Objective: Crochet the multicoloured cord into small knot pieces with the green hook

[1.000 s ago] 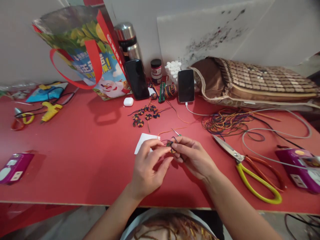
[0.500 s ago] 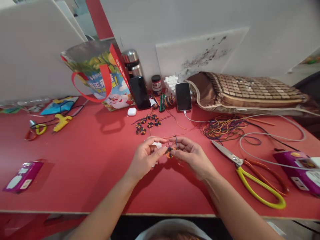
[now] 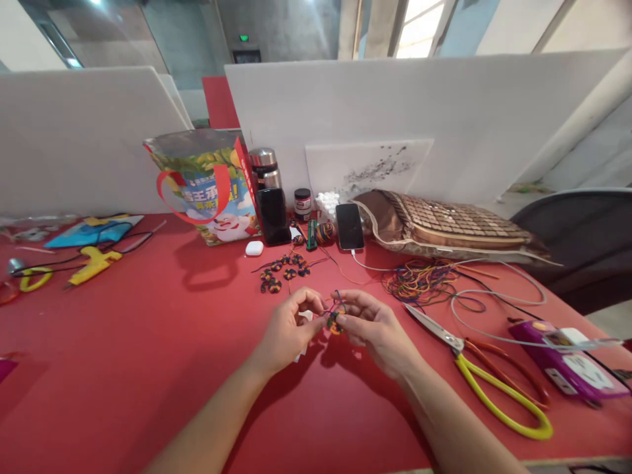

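Observation:
Between my fingertips is a small knotted cord piece (image 3: pixel 335 322) in dark, orange and green strands, with loose cord ends sticking up from it. My right hand (image 3: pixel 378 329) pinches it between thumb and fingers. My left hand (image 3: pixel 291 329) is closed at its left edge, thumb and forefinger together on a thin cord end. A white paper (image 3: pixel 300 355) lies mostly hidden behind the left hand. Farther back on the red table are several similar knotted cord pieces (image 3: pixel 274 286). Right of them spreads a tangle of multicoloured cords (image 3: pixel 419 283).
Large scissors (image 3: pixel 498 388) with yellow and red handles lie right of my right hand. Behind stand a phone on a cable (image 3: pixel 349 227), a black phone (image 3: pixel 273 217), a shopping bag (image 3: pixel 207 191) and a flask (image 3: pixel 265 170). A yellow glue gun (image 3: pixel 93 264) lies left, a purple box (image 3: pixel 567 362) right.
The camera has tilted up, showing more of the room behind the partition. My left fingers, spread beside the cord piece at first, have drawn together at its edge; my right hand keeps hold.

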{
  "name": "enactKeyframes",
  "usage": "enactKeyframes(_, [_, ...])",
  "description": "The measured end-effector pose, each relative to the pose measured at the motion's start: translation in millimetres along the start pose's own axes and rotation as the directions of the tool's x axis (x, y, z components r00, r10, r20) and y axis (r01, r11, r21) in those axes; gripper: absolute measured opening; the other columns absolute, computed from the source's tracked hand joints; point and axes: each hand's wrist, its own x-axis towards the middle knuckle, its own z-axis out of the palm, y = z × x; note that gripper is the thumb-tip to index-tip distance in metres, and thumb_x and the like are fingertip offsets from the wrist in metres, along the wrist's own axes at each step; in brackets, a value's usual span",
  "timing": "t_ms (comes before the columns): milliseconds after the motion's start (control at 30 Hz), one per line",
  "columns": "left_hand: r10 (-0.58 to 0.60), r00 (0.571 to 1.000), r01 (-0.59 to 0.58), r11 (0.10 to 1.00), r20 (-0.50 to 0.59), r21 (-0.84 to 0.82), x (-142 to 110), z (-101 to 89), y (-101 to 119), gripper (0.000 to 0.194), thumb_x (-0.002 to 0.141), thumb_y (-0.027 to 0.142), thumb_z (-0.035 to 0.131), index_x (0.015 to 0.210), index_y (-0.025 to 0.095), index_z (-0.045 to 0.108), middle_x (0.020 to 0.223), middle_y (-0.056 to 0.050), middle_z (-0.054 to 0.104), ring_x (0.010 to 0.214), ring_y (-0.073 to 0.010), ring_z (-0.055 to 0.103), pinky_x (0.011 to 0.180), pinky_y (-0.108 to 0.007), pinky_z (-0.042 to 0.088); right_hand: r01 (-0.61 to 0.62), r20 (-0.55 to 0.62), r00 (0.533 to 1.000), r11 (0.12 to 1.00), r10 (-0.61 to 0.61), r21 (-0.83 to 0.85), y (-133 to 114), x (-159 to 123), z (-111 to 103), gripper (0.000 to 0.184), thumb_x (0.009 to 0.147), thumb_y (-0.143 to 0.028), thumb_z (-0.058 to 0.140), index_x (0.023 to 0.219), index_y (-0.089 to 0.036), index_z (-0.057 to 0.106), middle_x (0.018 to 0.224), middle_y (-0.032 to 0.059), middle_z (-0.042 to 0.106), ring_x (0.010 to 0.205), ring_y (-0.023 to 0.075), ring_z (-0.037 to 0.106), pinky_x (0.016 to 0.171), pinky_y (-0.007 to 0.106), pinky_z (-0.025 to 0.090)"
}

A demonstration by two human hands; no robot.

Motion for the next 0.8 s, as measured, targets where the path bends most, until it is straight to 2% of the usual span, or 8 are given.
enactKeyframes(167, [0.072, 0.996, -0.071, 0.997, 0.043, -0.039, 1, -3.4, -7, 0.02, 0.085, 0.032, 0.073, 0.082, 0.02, 0.057, 0.066, 0.001, 0.066, 0.043, -0.0087, 0.05, 0.042, -0.02, 0.038, -0.031, 0.011, 0.999, 0.995, 0.03, 0.096, 3, -3, 3, 0.08, 0.056, -0.036, 0.103, 0.126, -0.015, 0.069, 0.06, -0.0053, 0.062, 0.044, 0.0036, 0.035, 0.046, 0.021, 0.02])
enactKeyframes(300, [0.203, 0.979, -0.202, 0.977, 0.006, -0.065, 3, -8.8, -10, 0.013, 0.087, 0.026, 0.06, 0.076, 0.019, 0.059, 0.07, -0.001, 0.064, 0.047, -0.0107, 0.055, 0.047, -0.024, 0.045, -0.022, -0.015, 1.0, 0.999, 0.021, -0.036, -6, -6, 1, 0.112, 0.059, -0.032, 0.102, 0.155, -0.013, 0.046, 0.057, -0.0078, 0.06, 0.044, 0.0058, 0.036, 0.047, 0.022, 0.018])
enactKeyframes(367, [0.278, 0.961, -0.278, 0.96, -0.01, -0.043, 3, -9.6, -11, 0.011, 0.08, 0.018, 0.059, 0.07, 0.017, 0.065, 0.078, -0.003, 0.065, 0.052, -0.0094, 0.057, 0.051, -0.023, 0.047, 0.009, 0.017, 1.0, 0.99, -0.007, -0.139, -18, -8, 2, 0.118, 0.063, -0.032, 0.099, 0.162, -0.016, 0.038, 0.059, -0.0069, 0.063, 0.045, 0.0069, 0.038, 0.047, 0.023, 0.019])
enactKeyframes(467, [0.351, 0.936, -0.351, 0.936, -0.031, -0.005, 1, -9.0, -11, 0.017, 0.074, 0.011, 0.058, 0.07, 0.017, 0.074, 0.085, -0.006, 0.067, 0.062, -0.0105, 0.059, 0.054, -0.021, 0.045, 0.085, 0.093, 0.994, 0.964, -0.064, -0.25, -36, -7, 6, 0.101, 0.067, -0.032, 0.095, 0.157, -0.02, 0.05, 0.067, -0.0047, 0.068, 0.048, 0.0067, 0.039, 0.048, 0.023, 0.025])
enactKeyframes(600, [0.359, 0.93, -0.36, 0.933, -0.074, 0.006, -3, -10.0, -8, 0.018, 0.078, 0.014, 0.057, 0.069, 0.017, 0.073, 0.084, -0.007, 0.067, 0.065, -0.0122, 0.06, 0.05, -0.02, 0.042, 0.225, 0.165, 0.97, 0.912, -0.177, -0.342, -47, 9, 14, 0.061, 0.07, -0.03, 0.091, 0.127, -0.019, 0.073, 0.072, -0.0029, 0.068, 0.057, 0.0101, 0.053, 0.055, 0.026, 0.039])
enactKeyframes(667, [0.334, 0.941, -0.335, 0.942, -0.049, -0.009, -3, -12.0, -7, 0.016, 0.078, 0.018, 0.058, 0.065, 0.017, 0.068, 0.079, -0.007, 0.068, 0.06, -0.0133, 0.062, 0.046, -0.021, 0.041, 0.291, 0.178, 0.954, 0.895, -0.243, -0.338, -46, 19, 18, 0.053, 0.069, -0.027, 0.091, 0.12, -0.021, 0.076, 0.077, -0.0022, 0.069, 0.067, 0.0129, 0.061, 0.066, 0.029, 0.047])
enactKeyframes(733, [0.294, 0.956, -0.294, 0.956, 0.004, -0.022, -2, -14.7, -7, 0.014, 0.076, 0.024, 0.062, 0.064, 0.018, 0.064, 0.073, -0.007, 0.069, 0.055, -0.0168, 0.064, 0.042, -0.024, 0.043, 0.329, 0.208, 0.939, 0.89, -0.273, -0.317, -43, 27, 18, 0.051, 0.071, -0.025, 0.089, 0.12, -0.022, 0.075, 0.082, -0.0017, 0.069, 0.076, 0.0145, 0.065, 0.074, 0.031, 0.051])
enactKeyframes(800, [0.256, 0.967, -0.256, 0.967, 0.006, -0.013, 0, -18.3, -7, 0.014, 0.076, 0.028, 0.065, 0.067, 0.019, 0.062, 0.071, -0.008, 0.071, 0.056, -0.02, 0.065, 0.042, -0.027, 0.045, 0.344, 0.252, 0.927, 0.895, -0.276, -0.283, -37, 31, 16, 0.051, 0.076, -0.025, 0.086, 0.125, -0.023, 0.074, 0.085, -0.0013, 0.068, 0.077, 0.014, 0.064, 0.073, 0.03, 0.052])
